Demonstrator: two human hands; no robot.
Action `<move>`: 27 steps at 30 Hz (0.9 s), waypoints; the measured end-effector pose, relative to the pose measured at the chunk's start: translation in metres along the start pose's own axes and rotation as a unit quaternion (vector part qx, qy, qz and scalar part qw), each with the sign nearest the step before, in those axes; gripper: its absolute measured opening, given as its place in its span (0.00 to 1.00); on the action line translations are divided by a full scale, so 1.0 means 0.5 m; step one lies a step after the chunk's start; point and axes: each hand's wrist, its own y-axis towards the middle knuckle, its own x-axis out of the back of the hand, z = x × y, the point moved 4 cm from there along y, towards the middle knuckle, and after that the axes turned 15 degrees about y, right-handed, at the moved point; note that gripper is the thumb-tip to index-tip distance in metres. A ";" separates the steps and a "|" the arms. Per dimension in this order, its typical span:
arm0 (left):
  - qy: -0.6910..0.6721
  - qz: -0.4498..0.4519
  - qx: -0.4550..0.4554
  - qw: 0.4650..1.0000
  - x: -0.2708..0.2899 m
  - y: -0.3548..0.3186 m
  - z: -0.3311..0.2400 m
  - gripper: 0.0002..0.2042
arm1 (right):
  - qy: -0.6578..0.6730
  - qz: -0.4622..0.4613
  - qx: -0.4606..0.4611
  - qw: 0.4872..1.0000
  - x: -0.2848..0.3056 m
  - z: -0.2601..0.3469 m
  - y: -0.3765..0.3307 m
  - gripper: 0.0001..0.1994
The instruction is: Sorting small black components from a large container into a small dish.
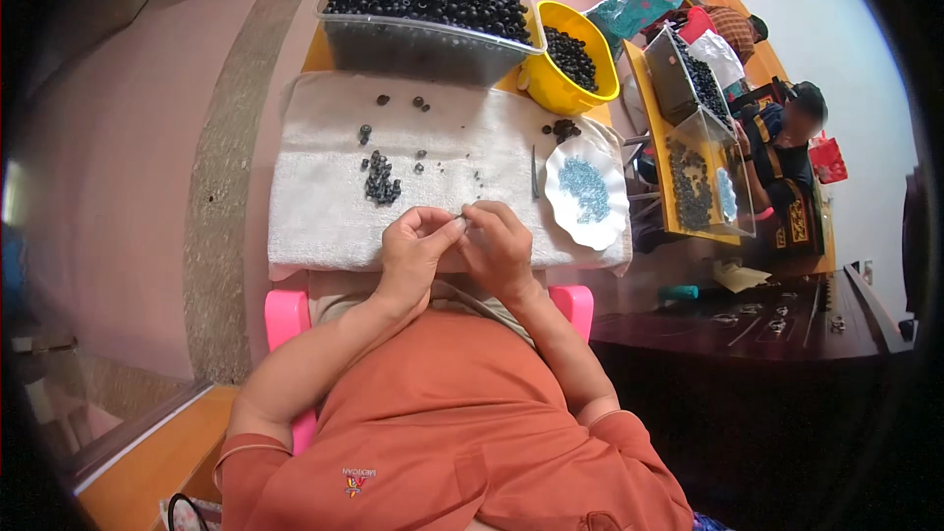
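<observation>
Over the near edge of a white towel (324, 226), my left hand (415, 251) and my right hand (500, 251) meet at their fingertips. Thumbs and forefingers are pinched together, and whatever small thing is between them is too tiny to name. Just beyond my left hand sits a cluster of black beads (382, 180). A few loose black beads (420, 101) lie farther back. To the right of my right hand, a white scalloped plate (593, 234) holds many small light-blue pieces (584, 187). Slim dark tweezers (535, 172) lie beside the plate.
A clear bin (423, 51) heaped with black beads stands at the back, beside a yellow basin (605, 79) of more beads. On the right, another person (787, 147) sits at a table with clear boxes (723, 177). My pink chair (285, 320) is beneath me.
</observation>
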 end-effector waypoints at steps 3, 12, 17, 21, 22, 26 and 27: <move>0.010 0.003 -0.003 1.000 -0.002 -0.001 0.001 0.05 | -0.007 0.003 0.008 1.000 0.001 0.002 0.003 0.17; 0.043 0.020 -0.008 0.999 -0.003 0.000 0.002 0.06 | 0.054 0.037 -0.040 0.997 0.019 -0.007 0.015 0.12; 0.031 0.022 0.019 0.999 -0.005 -0.003 -0.007 0.06 | 0.084 0.158 -0.177 0.968 0.087 -0.063 0.055 0.14; 0.025 0.028 0.029 0.999 -0.002 -0.003 -0.001 0.07 | 0.087 0.106 -0.258 0.956 0.189 -0.116 0.140 0.12; 0.027 0.027 0.027 0.999 -0.002 -0.003 0.000 0.07 | 0.044 0.111 -0.238 0.964 0.216 -0.121 0.179 0.12; 0.037 0.033 0.032 0.998 -0.004 -0.007 0.000 0.07 | -0.075 0.049 -0.197 0.976 0.307 -0.200 0.328 0.15; 0.036 0.031 0.031 0.998 -0.003 -0.009 -0.001 0.08 | -0.141 0.047 -0.171 0.974 0.320 -0.217 0.357 0.16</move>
